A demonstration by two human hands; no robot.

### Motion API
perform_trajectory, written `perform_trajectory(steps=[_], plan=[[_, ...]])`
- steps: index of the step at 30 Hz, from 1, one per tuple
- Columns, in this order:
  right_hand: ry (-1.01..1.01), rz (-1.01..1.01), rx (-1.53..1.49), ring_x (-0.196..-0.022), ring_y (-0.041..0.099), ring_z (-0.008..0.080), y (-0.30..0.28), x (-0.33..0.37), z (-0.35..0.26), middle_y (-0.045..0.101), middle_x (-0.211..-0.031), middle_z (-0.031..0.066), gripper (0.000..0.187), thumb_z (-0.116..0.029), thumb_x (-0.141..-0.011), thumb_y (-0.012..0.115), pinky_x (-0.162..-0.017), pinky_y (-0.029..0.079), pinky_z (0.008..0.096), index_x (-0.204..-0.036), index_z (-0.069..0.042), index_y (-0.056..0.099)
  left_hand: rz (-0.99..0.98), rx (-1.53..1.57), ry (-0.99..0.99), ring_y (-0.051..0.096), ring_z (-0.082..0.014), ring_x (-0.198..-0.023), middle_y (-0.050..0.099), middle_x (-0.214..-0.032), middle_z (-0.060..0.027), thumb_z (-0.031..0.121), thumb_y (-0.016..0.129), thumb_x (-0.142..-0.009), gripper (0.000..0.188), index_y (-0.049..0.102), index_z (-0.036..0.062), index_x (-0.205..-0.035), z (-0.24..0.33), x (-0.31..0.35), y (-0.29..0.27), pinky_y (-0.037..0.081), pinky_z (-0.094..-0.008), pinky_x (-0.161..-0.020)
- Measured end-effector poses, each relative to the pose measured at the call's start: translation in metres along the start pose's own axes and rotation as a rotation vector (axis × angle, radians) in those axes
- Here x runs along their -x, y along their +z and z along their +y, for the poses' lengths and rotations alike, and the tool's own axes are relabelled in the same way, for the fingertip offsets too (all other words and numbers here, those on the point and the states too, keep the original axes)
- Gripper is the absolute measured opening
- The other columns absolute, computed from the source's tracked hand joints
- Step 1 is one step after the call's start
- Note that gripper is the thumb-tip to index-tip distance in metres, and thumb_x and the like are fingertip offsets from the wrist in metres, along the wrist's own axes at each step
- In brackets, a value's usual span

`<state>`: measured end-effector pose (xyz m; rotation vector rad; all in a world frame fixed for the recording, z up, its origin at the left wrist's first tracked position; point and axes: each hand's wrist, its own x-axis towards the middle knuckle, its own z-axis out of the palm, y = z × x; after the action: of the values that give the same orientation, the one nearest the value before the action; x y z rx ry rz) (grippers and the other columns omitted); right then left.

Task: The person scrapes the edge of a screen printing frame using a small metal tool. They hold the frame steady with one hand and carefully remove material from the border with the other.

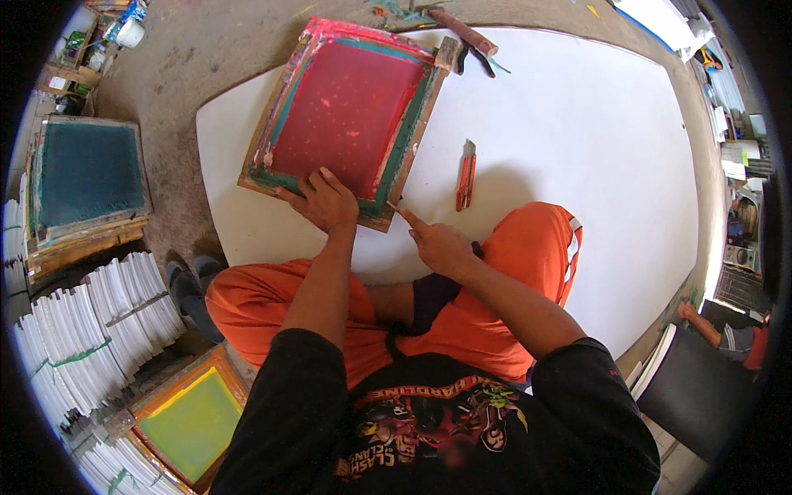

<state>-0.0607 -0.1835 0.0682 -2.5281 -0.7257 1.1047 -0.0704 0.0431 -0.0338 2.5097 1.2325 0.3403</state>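
A wooden screen-printing frame (pixel 346 115) with red mesh and green edges lies tilted on the white board (pixel 594 165) in front of me. My left hand (pixel 328 200) rests on its near rim, with the fingers stretched over the edge of the mesh. At the frame's near right corner is my right hand (pixel 437 243), index finger pointing at the wood. A small thin thing shows at that fingertip, too small to name. The other fingers of this hand are curled in. To the right of the frame lies a red utility knife (pixel 466 177), its blade end away from me.
Beyond the frame lie a brown rod-like handle (pixel 464 33) and black-handled pliers (pixel 477 62). On the left stand a dark green screen (pixel 91 173), stacked white bundles (pixel 99 322) and a yellow-green screen (pixel 190 421). Another person's arm (pixel 701 322) shows at far right.
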Motion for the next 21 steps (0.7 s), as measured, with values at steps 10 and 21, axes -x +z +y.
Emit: perform_trajectory(steps=[10, 21], plan=[[-0.040, 0.144, -0.344, -0.091, 0.071, 0.0502, 0.034, -0.007, 0.014, 0.071, -0.097, 0.0310, 0.054, -0.028, -0.110, 0.049, -0.084, 0.053, 0.0622, -0.164, -0.025, 0.041, 0.041, -0.048, 0.032, 0.011, -0.0630, -0.155, 0.057, -0.143, -0.0261, 0.043, 0.034, -0.115, 0.051, 0.067, 0.0046, -0.123, 0.004, 0.005, 0.004, 0.020, -0.0698, -0.124], [-0.014, 0.156, 0.229, -0.081, 0.075, 0.0413, 0.010, -0.002, 0.013, 0.073, -0.092, 0.0245, 0.050, -0.031, -0.111, 0.052, -0.070, 0.059, 0.0538, -0.161, -0.031, 0.047, 0.009, -0.049, 0.007, 0.014, -0.0620, -0.155, 0.057, -0.142, -0.0250, 0.041, 0.037, -0.114, 0.048, 0.067, 0.0052, -0.123, 0.005, 0.000, -0.003, 0.021, -0.0694, -0.124]])
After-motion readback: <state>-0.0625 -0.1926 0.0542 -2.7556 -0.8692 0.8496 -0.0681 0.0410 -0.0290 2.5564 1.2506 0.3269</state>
